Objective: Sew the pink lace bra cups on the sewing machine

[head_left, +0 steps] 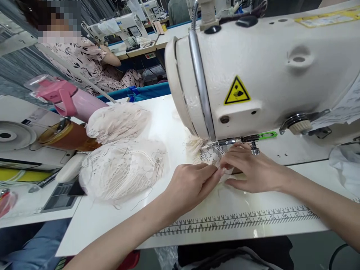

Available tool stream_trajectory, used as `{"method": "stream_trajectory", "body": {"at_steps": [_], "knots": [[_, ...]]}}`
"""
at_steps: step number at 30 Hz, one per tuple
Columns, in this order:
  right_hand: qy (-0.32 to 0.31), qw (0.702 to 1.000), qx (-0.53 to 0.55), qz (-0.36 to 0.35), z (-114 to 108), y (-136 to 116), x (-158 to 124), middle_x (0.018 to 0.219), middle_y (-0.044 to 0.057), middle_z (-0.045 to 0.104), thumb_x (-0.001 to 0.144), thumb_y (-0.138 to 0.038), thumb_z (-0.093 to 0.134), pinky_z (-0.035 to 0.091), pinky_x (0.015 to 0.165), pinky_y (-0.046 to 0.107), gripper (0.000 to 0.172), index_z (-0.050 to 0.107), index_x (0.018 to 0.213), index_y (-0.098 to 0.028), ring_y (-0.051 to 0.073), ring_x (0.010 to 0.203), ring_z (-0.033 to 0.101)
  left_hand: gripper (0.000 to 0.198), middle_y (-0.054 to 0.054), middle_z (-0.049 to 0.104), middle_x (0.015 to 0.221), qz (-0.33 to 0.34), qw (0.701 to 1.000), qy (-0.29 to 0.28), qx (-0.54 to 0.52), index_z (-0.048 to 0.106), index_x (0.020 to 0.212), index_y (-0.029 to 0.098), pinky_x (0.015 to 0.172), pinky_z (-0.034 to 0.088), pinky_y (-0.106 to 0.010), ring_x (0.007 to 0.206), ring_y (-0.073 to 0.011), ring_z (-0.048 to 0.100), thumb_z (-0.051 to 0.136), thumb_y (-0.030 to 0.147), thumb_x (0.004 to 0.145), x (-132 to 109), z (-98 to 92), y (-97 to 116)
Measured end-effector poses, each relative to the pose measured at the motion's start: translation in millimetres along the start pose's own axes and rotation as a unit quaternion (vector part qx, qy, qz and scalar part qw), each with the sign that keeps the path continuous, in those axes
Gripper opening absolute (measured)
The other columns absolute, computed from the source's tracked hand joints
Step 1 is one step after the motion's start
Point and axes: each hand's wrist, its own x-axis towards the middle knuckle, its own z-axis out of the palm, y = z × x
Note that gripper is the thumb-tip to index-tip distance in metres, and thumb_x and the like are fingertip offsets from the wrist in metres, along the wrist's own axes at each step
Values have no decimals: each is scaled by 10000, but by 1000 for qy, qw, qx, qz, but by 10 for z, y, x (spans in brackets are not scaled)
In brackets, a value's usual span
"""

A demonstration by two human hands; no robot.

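A piece of cream lace fabric lies under the head of a white sewing machine, by the metal presser parts. My left hand is closed, thumb and forefinger pinching the near edge of the lace. Close against it, my right hand curls its fingers over the same lace edge, beside the presser foot area. The right thumb sits lower, a little apart from the fingers. Both hands' fingertips nearly meet. The needle point and part of the lace are hidden behind the right fingers.
Two lace heaps, a nearer one and a farther one, lie left on the white table. A ruler strip runs along the front edge. Beyond are a pink bottle, an amber cup and a seated person.
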Motion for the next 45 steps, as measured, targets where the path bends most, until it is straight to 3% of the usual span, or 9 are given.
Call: {"method": "stream_trajectory", "body": {"at_steps": [5,10,13,16,23,27,32,36,45], "knots": [[84,988,-123,-52,53,55,-11,744,-10,559,774,-5,363,257,644,294,234,490,710,-191,141,770,490,407,49,424,481,86,991,7,100,495,581,155,422,248,-231,405,-67,325,433,215,978,-48,-31,29],[49,996,-69,-39,-7,114,-3,853,-28,596,740,5,401,298,683,291,233,502,738,-205,129,781,513,288,11,553,611,114,985,-15,131,606,796,142,472,351,-248,509,-119,473,519,377,939,-99,28,17],[41,998,-17,-33,-14,126,4,870,-19,594,754,-1,404,340,720,292,234,505,754,-213,138,805,526,156,-17,602,726,98,986,-17,132,606,878,134,533,389,-261,590,-137,509,512,249,926,-72,137,-37],[37,999,0,-35,-19,132,-6,881,-8,596,771,-4,387,375,729,293,245,506,764,-218,144,817,538,166,15,549,639,118,981,53,146,587,788,157,509,314,-261,532,-120,431,474,80,883,-26,250,-108],[-36,997,-64,-26,-24,128,-45,1305,71,527,735,-113,511,480,813,359,412,499,1126,-244,254,1177,523,188,36,492,571,130,976,108,138,584,786,164,513,241,-286,506,-115,384,453,41,844,-51,347,-190],[17,994,-84,-68,17,156,-21,1166,24,614,891,-167,487,443,946,386,142,563,982,-245,196,1113,560,224,35,497,573,118,978,105,133,586,777,167,535,262,-293,518,-116,405,429,12,817,-72,348,-197],[45,990,-34,-128,-11,180,10,980,-6,691,920,-170,507,467,962,319,155,627,998,-228,140,1045,600,214,37,559,598,143,962,127,196,586,745,169,578,334,-302,541,-109,459,468,16,839,-78,334,-215],[55,991,-17,-120,-9,189,2,968,-5,702,923,-189,517,471,980,329,157,647,1005,-219,143,1026,614,210,-47,708,941,164,967,112,158,621,888,152,894,481,-390,914,-180,647,447,45,836,-84,342,-249],[63,994,-57,-74,26,155,-18,869,28,661,968,-273,434,504,694,270,237,662,944,-214,143,846,622,279,-103,704,1051,145,983,75,89,595,988,106,886,578,-332,1035,-190,663,445,31,765,-97,370,-266]]}}
